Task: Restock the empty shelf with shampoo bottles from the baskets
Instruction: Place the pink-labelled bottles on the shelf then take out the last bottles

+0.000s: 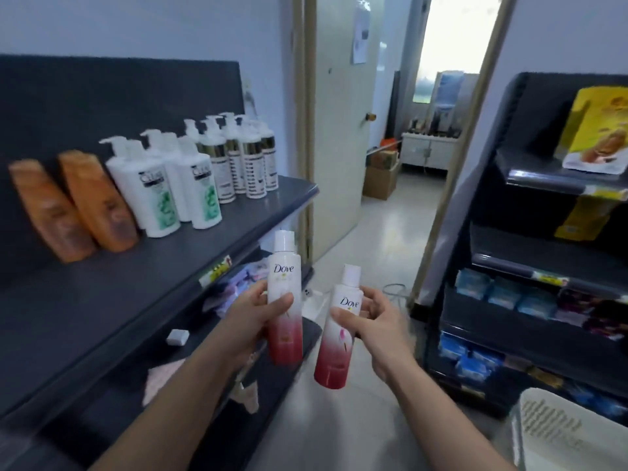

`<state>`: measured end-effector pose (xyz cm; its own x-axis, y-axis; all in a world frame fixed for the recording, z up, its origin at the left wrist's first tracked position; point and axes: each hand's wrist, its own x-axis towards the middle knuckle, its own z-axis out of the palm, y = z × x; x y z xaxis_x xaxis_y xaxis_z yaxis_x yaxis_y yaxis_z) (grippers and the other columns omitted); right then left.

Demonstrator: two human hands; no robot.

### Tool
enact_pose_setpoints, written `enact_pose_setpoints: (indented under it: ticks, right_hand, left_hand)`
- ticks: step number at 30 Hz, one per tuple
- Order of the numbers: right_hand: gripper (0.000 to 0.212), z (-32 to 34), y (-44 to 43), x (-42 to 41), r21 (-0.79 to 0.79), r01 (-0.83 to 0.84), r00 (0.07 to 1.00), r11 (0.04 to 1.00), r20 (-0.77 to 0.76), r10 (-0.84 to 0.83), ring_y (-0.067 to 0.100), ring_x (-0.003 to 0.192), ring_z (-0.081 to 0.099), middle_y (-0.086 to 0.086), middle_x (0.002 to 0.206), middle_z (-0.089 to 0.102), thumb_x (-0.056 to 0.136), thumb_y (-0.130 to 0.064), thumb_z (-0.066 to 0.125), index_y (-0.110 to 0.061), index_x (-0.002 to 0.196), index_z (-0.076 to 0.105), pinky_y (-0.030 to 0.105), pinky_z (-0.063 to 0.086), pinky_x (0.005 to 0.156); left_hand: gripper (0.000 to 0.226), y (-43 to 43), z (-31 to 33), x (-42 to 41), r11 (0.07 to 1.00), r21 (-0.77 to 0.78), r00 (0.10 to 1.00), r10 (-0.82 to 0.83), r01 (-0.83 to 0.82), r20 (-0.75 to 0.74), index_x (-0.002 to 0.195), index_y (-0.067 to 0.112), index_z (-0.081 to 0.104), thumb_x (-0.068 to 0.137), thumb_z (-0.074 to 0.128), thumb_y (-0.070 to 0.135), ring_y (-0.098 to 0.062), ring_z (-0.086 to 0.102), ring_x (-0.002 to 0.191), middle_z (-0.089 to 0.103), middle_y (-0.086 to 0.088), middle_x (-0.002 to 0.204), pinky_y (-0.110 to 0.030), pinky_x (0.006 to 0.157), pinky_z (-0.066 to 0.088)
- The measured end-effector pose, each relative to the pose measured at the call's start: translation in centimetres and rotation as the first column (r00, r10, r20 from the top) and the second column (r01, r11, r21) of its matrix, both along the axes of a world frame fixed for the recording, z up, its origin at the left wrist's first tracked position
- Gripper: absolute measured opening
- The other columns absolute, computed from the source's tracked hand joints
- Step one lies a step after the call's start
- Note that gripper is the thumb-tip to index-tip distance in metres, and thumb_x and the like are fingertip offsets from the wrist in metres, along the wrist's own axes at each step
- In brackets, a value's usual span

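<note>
Two white-to-red gradient plastic "Dove" shampoo bottles are held in mid-air, in front of and below the top shelf edge, not yet shelved. The L bottle (283, 266) is gripped around its middle by the left hand (248, 324), thumb across the front, other fingers (259, 287) wrapped behind; it is held approx. upright, white cap up. The R bottle (334, 355) is gripped by the right hand (384, 324), thumb on the label, fingers curled round the far side; it is tilted slightly, cap up and leaning R. The two bottles are near each other, not touching.

The dark grey top shelf (136, 300) at L is partly stocked along its back: two orange flat plastic bottles (98, 198), then white pump bottles w/ green labels (153, 192), then white pump bottles w/ gold bands (244, 158) at the far end. The front strip of the shelf is bare. On the lower shelf a small white block (177, 336) and blurred pink/white packs are seen; details cannot be told.

A white perforated plastic basket (560, 433) is cut off at bottom R; contents not visible. A dark shelving unit (543, 239) at R carries yellow packs (598, 127) up top and blue packs (492, 290) lower down. A cream door (339, 130) is open at centre.
</note>
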<state>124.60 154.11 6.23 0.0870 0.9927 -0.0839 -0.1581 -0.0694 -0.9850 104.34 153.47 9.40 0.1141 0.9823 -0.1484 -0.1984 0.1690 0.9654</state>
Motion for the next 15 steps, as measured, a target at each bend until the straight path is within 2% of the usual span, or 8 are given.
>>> enact_pose_setpoints:
  ticks: [3,5,10,12,15]
  right_hand:
    - [0.050,2.0,2.4,-4.7,0.058,-0.086,0.996,0.995,0.015,0.086,0.017,0.077,0.069,0.008,0.094,0.072,0.071,0.006,0.081,-0.015,0.112,0.062,0.033,0.057,0.066]
    - [0.049,3.3,3.9,-7.7,0.106,-0.131,0.991,0.986,0.035,0.128,0.019,0.078,0.067,0.009,0.094,0.071,0.070,0.007,0.081,-0.015,0.110,0.062,0.034,0.057,0.069]
    - [0.053,5.9,6.8,-14.8,0.200,-0.263,0.965,0.944,0.051,0.258,0.004,0.070,0.068,0.001,0.089,0.072,0.070,0.011,0.080,-0.012,0.113,0.061,0.021,0.056,0.064]
    - [0.052,6.6,7.6,-17.2,0.223,-0.318,0.948,0.921,0.059,0.313,0.006,0.075,0.069,0.001,0.092,0.072,0.070,0.009,0.081,-0.015,0.112,0.062,0.024,0.057,0.069]
    - [0.056,7.3,8.9,-20.4,0.220,-0.388,0.921,0.895,0.052,0.387,0.016,0.086,0.070,0.005,0.096,0.073,0.070,0.008,0.081,-0.010,0.119,0.060,0.035,0.059,0.079]
  left_hand:
    - [0.045,0.6,1.7,-4.8,0.994,0.063,0.995,0.094,-0.093,-0.013,0.112,0.011,0.061,0.072,0.079,0.013,-0.027,0.067,0.084,0.072,-0.013,0.097,-0.039,0.077,0.050]
    - [0.047,1.0,2.5,-7.6,0.982,0.108,0.987,0.158,-0.153,-0.035,0.114,0.007,0.058,0.073,0.079,0.013,-0.030,0.064,0.089,0.072,-0.014,0.101,-0.043,0.079,0.046]
    - [0.042,1.7,4.2,-13.6,0.941,0.149,0.950,0.311,-0.305,-0.023,0.118,0.004,0.057,0.079,0.073,0.001,-0.030,0.067,0.096,0.072,-0.015,0.109,-0.049,0.090,0.051]
    - [0.037,1.9,4.6,-15.9,0.920,0.172,0.930,0.364,-0.351,-0.053,0.118,0.005,0.059,0.083,0.068,-0.002,-0.028,0.067,0.099,0.071,-0.015,0.112,-0.043,0.087,0.053]
    - [0.038,2.0,5.0,-18.9,0.887,0.198,0.894,0.439,-0.417,-0.087,0.118,0.009,0.063,0.082,0.070,0.000,-0.019,0.070,0.091,0.072,-0.011,0.110,-0.027,0.071,0.056]
